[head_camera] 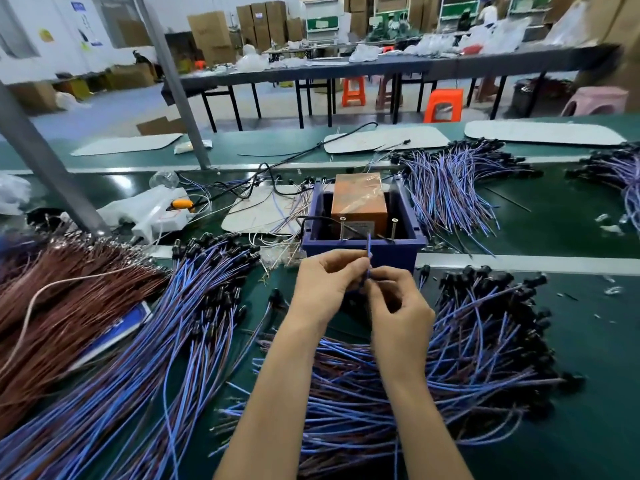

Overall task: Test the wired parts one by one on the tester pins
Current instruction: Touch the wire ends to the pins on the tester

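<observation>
wired part point(369, 244) pinched in fingertips of both left hand point(323, 289) and right hand point(398, 306), just short of the tester box point(401, 249), leads raised toward the pins point(394, 227). judged light, thin, limp; hold close to lead ends.

grey post point(45, 168) left; white mats point(543, 133) on green belt point(277, 147); orange stools point(443, 105) by back table point(415, 65); cardboard boxes point(211, 32) behind

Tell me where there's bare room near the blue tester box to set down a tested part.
Bare green surface lies right of the blue plastic tester box, between the fanned blue-wire pile behind and the black-capped wire heap in front. Near left, long blue wire bundles cover it.
</observation>
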A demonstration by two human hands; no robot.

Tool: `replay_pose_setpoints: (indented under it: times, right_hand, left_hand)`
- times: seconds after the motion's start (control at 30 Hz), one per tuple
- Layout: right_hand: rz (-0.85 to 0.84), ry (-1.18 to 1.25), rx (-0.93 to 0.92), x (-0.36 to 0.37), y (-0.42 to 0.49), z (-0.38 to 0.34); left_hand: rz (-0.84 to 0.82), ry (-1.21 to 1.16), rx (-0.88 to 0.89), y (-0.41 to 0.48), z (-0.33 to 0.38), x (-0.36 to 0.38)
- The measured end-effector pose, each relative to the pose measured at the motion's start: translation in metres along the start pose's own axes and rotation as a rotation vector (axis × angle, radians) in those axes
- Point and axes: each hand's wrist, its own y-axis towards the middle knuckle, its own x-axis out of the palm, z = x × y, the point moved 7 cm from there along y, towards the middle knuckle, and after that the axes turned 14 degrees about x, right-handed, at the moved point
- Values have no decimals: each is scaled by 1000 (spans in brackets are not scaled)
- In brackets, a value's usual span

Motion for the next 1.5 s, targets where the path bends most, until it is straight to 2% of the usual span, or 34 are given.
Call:
replay_pose_setpoints:
  times: [0.07,0.27,0.43,1.3,1.5]
  right_hand:
    - [-5,3,7,-2,1,6]
    - [40,-17,21,-15,7,14]
    - [-104,-56,71,-9,10,20]
    - [-150,-7,87,-9,3,17]
    - [-85,48,123,-14,4,20]
  left_hand:
    - [-5,4,-8,-2,-6,5]
    - [120,-71,-28,2,-16,-1]
    - [152,-91,19,10,-14,-8]
    - [149,-29,-8,12,-18,-16]
    - [153,-21,-11,10,-14,-16]
